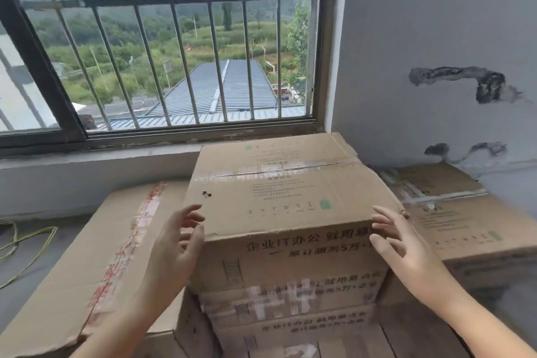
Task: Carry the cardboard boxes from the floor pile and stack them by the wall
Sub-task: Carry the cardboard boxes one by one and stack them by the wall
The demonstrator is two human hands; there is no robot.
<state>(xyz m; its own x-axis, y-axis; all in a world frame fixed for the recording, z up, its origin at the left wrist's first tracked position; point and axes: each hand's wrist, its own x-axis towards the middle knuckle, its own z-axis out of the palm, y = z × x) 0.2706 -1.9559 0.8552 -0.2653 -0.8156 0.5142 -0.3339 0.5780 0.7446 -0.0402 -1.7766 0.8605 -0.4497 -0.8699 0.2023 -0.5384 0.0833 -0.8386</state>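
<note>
Under the barred window [162, 46], the top box [279, 192] sits on a stack of boxes [290, 308] in the corner, hemmed by a lower box with red tape [96, 264] on its left and another box [465, 221] on its right. It is brown, creased, sealed with clear tape, with black Chinese print on its front. The left hand [177, 244] and right hand [404, 247] flank its near corners, each grip released, fingers spread.

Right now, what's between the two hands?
In the head view, the top cardboard box of the middle stack lies between the left hand and right hand. Both hands are open at its near top corners, fingers spread.
</note>
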